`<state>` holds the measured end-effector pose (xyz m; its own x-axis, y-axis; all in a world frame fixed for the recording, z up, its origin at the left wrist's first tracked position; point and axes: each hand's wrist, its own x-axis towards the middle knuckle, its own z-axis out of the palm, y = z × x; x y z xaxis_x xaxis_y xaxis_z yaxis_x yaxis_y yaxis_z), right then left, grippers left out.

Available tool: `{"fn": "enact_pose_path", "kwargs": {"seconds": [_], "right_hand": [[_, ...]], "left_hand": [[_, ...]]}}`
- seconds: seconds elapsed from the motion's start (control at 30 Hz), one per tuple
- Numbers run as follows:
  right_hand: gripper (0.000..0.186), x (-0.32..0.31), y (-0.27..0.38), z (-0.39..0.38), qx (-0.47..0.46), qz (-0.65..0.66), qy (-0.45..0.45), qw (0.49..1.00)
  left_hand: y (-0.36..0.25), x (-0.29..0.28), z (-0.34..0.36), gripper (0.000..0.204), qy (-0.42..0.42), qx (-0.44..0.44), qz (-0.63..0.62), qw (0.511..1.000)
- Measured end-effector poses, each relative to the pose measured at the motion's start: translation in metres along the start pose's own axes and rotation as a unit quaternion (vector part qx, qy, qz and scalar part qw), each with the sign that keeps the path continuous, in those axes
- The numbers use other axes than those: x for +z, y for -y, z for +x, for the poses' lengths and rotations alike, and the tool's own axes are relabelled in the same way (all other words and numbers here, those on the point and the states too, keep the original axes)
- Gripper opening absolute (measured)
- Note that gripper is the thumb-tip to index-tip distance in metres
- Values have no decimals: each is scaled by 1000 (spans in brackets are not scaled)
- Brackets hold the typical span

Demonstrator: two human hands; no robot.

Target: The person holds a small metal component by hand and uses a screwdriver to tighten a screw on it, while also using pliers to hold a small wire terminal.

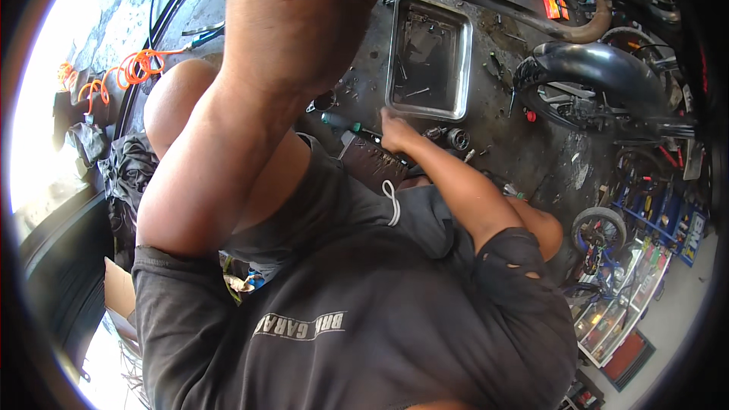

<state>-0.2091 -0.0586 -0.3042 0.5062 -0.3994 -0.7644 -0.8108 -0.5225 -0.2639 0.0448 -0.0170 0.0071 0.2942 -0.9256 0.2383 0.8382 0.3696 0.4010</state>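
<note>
My left hand point(319, 7) is raised close in front of me at the top of the view. Its fingers run past the upper edge, so what they hold, if anything, is hidden. Lower down, my right hand point(399, 135) is closed beside the near left corner of a shallow metal tray point(425, 112). What its fingers grip cannot be made out. A teal-handled screwdriver point(340, 121) lies just left of that hand, near a dark brown boxy thing point(370, 161). Small metal parts lie inside the tray. To the right of my right hand is a round metal part point(458, 138).
A motorcycle wheel under a black fender point(600, 68) stands at the right, with an exhaust pipe point(562, 29) above it. An orange coiled air hose point(137, 68) lies at the left. Farther right are a blue rack point(653, 212) and a small wheel point(600, 229).
</note>
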Motion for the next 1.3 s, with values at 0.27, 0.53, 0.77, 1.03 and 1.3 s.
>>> {"fn": "enact_pose_path", "kwargs": {"seconds": [0.27,0.53,0.77,1.03,1.3], "right_hand": [[36,7,0,17,-25,-47,1,999],[18,-39,26,42,-18,-75,-224,971],[16,-2,37,85,-106,-32,-348,931],[16,12,47,101,-71,6,-386,920],[20,0,57,101,-14,57,-284,957]], "left_hand": [[-22,-12,-10,22,-68,92,116,987],[-47,-67,-35,21,-125,108,137,977],[-58,-86,-45,20,-122,94,148,977],[-52,-62,-23,20,-86,44,165,982],[-52,-49,10,19,-88,42,141,985]]}}
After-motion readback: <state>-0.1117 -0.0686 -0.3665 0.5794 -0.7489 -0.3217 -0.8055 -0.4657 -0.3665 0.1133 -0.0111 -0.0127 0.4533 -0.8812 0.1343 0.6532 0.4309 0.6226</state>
